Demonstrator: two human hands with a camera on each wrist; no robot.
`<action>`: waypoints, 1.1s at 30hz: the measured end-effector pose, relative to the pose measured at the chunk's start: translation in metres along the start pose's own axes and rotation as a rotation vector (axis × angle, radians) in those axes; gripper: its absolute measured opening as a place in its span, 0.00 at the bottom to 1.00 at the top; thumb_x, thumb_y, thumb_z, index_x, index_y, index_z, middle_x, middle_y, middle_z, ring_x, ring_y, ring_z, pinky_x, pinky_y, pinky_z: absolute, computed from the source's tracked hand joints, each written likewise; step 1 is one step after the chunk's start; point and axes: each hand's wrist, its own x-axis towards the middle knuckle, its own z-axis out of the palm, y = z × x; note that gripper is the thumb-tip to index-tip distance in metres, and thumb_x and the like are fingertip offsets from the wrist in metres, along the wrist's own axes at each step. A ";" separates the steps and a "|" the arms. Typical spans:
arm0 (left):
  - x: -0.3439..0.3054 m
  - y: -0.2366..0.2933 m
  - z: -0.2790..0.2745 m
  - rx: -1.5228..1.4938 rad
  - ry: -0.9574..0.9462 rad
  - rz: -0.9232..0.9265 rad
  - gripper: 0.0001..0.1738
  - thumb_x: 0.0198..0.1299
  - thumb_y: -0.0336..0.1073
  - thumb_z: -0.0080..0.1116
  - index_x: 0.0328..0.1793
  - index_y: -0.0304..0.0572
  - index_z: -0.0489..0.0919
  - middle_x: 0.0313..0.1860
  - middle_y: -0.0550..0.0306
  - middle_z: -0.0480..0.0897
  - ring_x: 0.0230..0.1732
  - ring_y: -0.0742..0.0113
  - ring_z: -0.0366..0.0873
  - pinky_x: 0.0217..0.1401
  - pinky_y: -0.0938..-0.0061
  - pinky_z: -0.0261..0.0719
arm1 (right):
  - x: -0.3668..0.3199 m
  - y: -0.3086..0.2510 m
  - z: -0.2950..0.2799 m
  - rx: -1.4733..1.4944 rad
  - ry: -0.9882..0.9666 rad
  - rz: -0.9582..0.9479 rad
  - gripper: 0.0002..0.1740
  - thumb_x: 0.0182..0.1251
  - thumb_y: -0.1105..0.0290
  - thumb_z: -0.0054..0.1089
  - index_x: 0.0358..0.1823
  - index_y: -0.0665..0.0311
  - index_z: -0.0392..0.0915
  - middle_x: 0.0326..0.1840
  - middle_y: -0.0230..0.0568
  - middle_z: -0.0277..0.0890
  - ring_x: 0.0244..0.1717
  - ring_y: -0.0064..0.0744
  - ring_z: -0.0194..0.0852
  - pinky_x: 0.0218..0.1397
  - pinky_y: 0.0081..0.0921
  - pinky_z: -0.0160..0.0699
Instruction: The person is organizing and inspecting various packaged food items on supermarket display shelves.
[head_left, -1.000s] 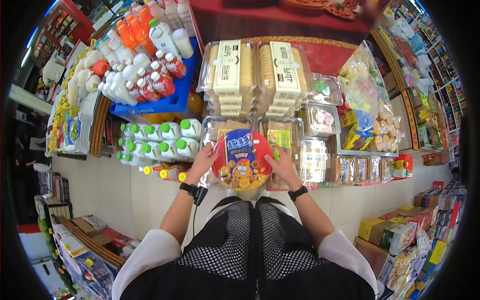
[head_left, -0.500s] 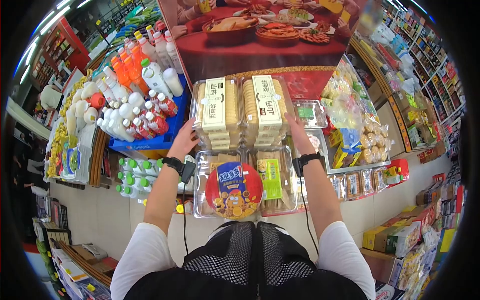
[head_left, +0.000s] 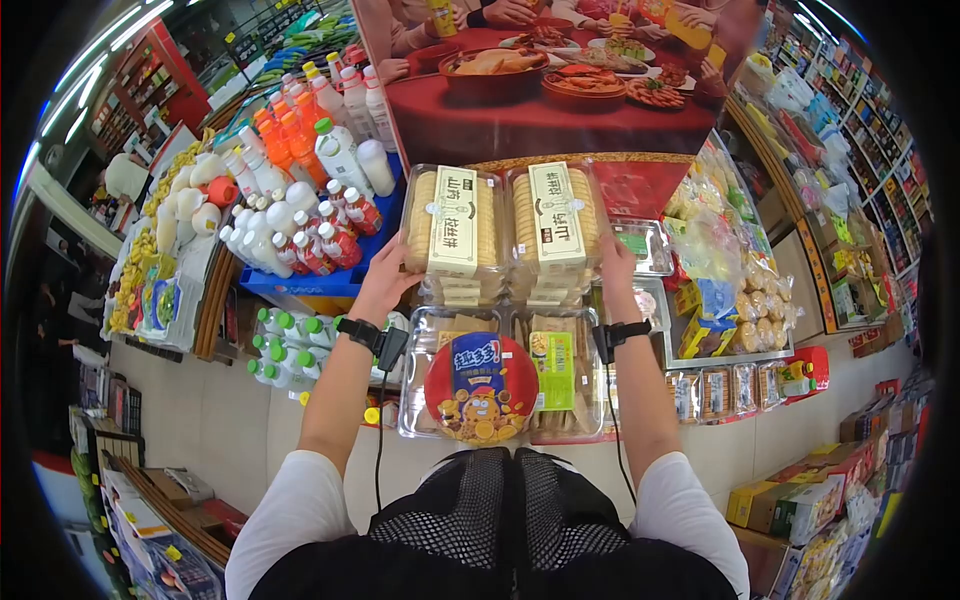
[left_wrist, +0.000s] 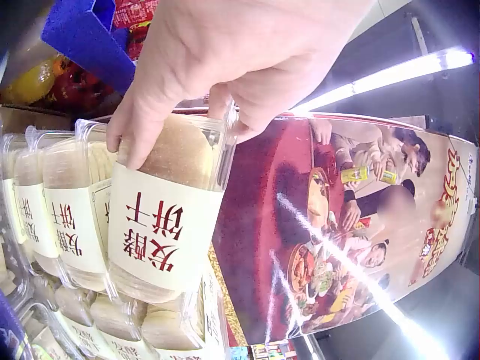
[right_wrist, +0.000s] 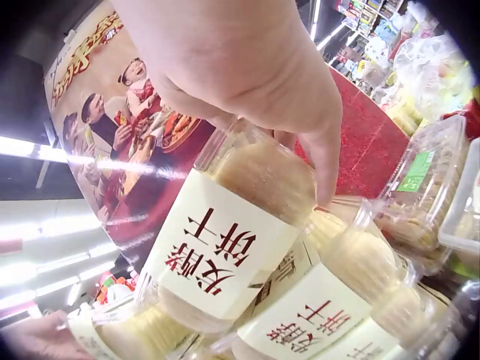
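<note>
Two stacks of clear plastic biscuit boxes with cream paper bands stand side by side in the head view. My left hand [head_left: 388, 280] grips the outer end of the left top biscuit box [head_left: 453, 222], fingers on one side and thumb on the other in the left wrist view. The right top biscuit box [head_left: 556, 215] is held by my right hand [head_left: 617, 268] at its outer end. In the right wrist view, that box is tilted above the boxes below. Closer to my body, a round red tub [head_left: 481, 388] with a blue label lies on flat clear packs [head_left: 423, 330].
Behind the stacks stands a large red poster board [head_left: 540, 120]. Bottles fill a blue crate [head_left: 375, 240] on the left, with green-capped bottles [head_left: 290, 345] in front. A metal tray [head_left: 685, 355] of bagged buns sits at the right. Cables hang from both wrist straps.
A second ago both hands held the round tub. It now lies on the front packs, and my hands have moved forward and taken hold of the top biscuit boxes.
</note>
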 end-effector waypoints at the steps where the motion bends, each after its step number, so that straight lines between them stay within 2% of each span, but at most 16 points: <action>1: -0.005 0.000 -0.006 0.000 0.008 0.004 0.35 0.71 0.34 0.52 0.84 0.52 0.59 0.72 0.55 0.73 0.64 0.54 0.78 0.66 0.51 0.77 | 0.000 -0.005 -0.002 -0.018 0.003 0.074 0.21 0.75 0.59 0.57 0.53 0.74 0.82 0.40 0.38 0.82 0.37 0.22 0.75 0.39 0.23 0.75; 3: -0.015 -0.005 -0.017 -0.030 -0.001 0.001 0.35 0.72 0.35 0.52 0.84 0.47 0.58 0.71 0.53 0.74 0.62 0.54 0.79 0.65 0.52 0.79 | -0.003 -0.007 -0.018 -0.026 -0.057 0.141 0.21 0.75 0.60 0.56 0.55 0.72 0.80 0.40 0.39 0.81 0.38 0.25 0.80 0.36 0.25 0.80; 5: -0.050 -0.006 -0.017 -0.017 0.011 0.008 0.35 0.73 0.34 0.51 0.84 0.43 0.56 0.69 0.53 0.76 0.61 0.56 0.80 0.62 0.56 0.82 | -0.026 -0.016 -0.035 0.181 -0.075 0.236 0.23 0.75 0.56 0.56 0.58 0.70 0.77 0.52 0.44 0.80 0.44 0.37 0.84 0.41 0.35 0.88; 7: -0.089 -0.016 -0.026 -0.001 -0.033 0.037 0.34 0.74 0.34 0.49 0.84 0.42 0.56 0.68 0.53 0.77 0.59 0.60 0.81 0.58 0.61 0.85 | -0.060 -0.031 -0.053 0.216 -0.084 0.231 0.23 0.76 0.58 0.55 0.60 0.70 0.76 0.57 0.46 0.78 0.46 0.40 0.85 0.44 0.39 0.90; 9: -0.132 -0.033 -0.028 0.022 0.008 0.008 0.33 0.76 0.35 0.47 0.84 0.43 0.55 0.70 0.54 0.75 0.60 0.60 0.82 0.57 0.64 0.87 | -0.093 -0.045 -0.069 0.244 -0.069 0.136 0.25 0.77 0.56 0.56 0.62 0.71 0.73 0.51 0.46 0.81 0.40 0.35 0.85 0.41 0.33 0.89; 11: -0.170 -0.058 -0.024 -0.074 0.007 -0.043 0.32 0.76 0.35 0.48 0.84 0.43 0.56 0.69 0.54 0.76 0.60 0.61 0.82 0.56 0.65 0.88 | -0.130 -0.060 -0.077 0.256 -0.002 0.090 0.24 0.78 0.57 0.55 0.62 0.71 0.74 0.51 0.45 0.82 0.41 0.34 0.85 0.41 0.33 0.89; 16: -0.217 -0.123 -0.015 -0.155 0.074 -0.156 0.30 0.75 0.34 0.48 0.82 0.46 0.60 0.67 0.56 0.77 0.60 0.61 0.82 0.57 0.64 0.88 | -0.212 -0.066 -0.084 0.273 -0.050 0.159 0.19 0.78 0.61 0.54 0.60 0.67 0.78 0.42 0.36 0.84 0.34 0.23 0.84 0.40 0.25 0.86; 17: -0.222 -0.135 -0.016 -0.142 0.071 -0.210 0.30 0.75 0.33 0.48 0.82 0.47 0.61 0.67 0.56 0.77 0.61 0.61 0.81 0.57 0.63 0.88 | -0.231 -0.069 -0.080 0.256 -0.089 0.178 0.18 0.79 0.63 0.52 0.61 0.66 0.78 0.44 0.36 0.84 0.37 0.22 0.84 0.39 0.23 0.85; 19: -0.236 -0.154 -0.008 -0.193 0.093 -0.231 0.27 0.77 0.35 0.47 0.81 0.49 0.63 0.68 0.54 0.77 0.58 0.59 0.83 0.58 0.64 0.88 | -0.257 -0.060 -0.078 0.153 -0.185 0.261 0.23 0.82 0.63 0.47 0.68 0.70 0.73 0.60 0.43 0.81 0.49 0.30 0.86 0.44 0.30 0.89; 21: -0.248 -0.168 -0.005 -0.130 0.157 -0.277 0.27 0.78 0.37 0.49 0.81 0.49 0.64 0.67 0.55 0.77 0.60 0.59 0.82 0.58 0.65 0.87 | -0.278 -0.053 -0.071 0.115 -0.273 0.370 0.22 0.81 0.63 0.47 0.66 0.70 0.74 0.60 0.43 0.80 0.49 0.30 0.86 0.42 0.29 0.90; 23: -0.254 -0.176 -0.012 -0.170 0.104 -0.269 0.27 0.77 0.37 0.50 0.80 0.47 0.64 0.67 0.57 0.77 0.60 0.61 0.81 0.58 0.65 0.86 | -0.294 -0.044 -0.062 0.149 -0.278 0.452 0.17 0.81 0.64 0.47 0.59 0.68 0.76 0.56 0.41 0.81 0.48 0.29 0.85 0.42 0.31 0.90; 27: -0.263 -0.184 -0.027 -0.074 0.116 -0.365 0.24 0.77 0.36 0.51 0.76 0.46 0.69 0.65 0.56 0.79 0.59 0.63 0.82 0.60 0.63 0.85 | -0.309 -0.014 -0.058 0.006 -0.405 0.355 0.13 0.81 0.68 0.47 0.57 0.67 0.75 0.51 0.37 0.80 0.44 0.23 0.82 0.44 0.25 0.86; 29: -0.265 -0.178 -0.026 -0.028 0.129 -0.456 0.20 0.75 0.35 0.53 0.70 0.40 0.73 0.62 0.56 0.81 0.57 0.65 0.83 0.61 0.66 0.84 | -0.311 -0.011 -0.058 -0.092 -0.441 0.315 0.11 0.81 0.69 0.48 0.56 0.66 0.74 0.50 0.35 0.80 0.42 0.21 0.80 0.45 0.22 0.85; 30: -0.265 -0.169 -0.026 0.013 0.100 -0.467 0.23 0.76 0.36 0.51 0.74 0.40 0.71 0.65 0.55 0.80 0.61 0.66 0.81 0.67 0.65 0.79 | -0.310 -0.006 -0.058 -0.032 -0.421 0.345 0.10 0.81 0.70 0.48 0.56 0.66 0.73 0.49 0.34 0.79 0.42 0.19 0.78 0.45 0.20 0.83; 31: -0.262 -0.168 -0.032 0.011 0.099 -0.470 0.23 0.76 0.36 0.51 0.74 0.40 0.71 0.65 0.55 0.80 0.61 0.66 0.81 0.67 0.65 0.79 | -0.309 -0.003 -0.059 0.029 -0.401 0.374 0.09 0.81 0.70 0.49 0.55 0.65 0.72 0.49 0.33 0.78 0.41 0.16 0.77 0.46 0.17 0.80; 33: -0.255 -0.167 -0.045 0.153 0.092 -0.142 0.27 0.77 0.36 0.48 0.79 0.37 0.64 0.69 0.55 0.77 0.63 0.69 0.78 0.66 0.72 0.77 | -0.308 0.001 -0.063 0.034 -0.384 0.383 0.08 0.81 0.70 0.49 0.54 0.64 0.71 0.49 0.32 0.77 0.42 0.16 0.76 0.46 0.17 0.79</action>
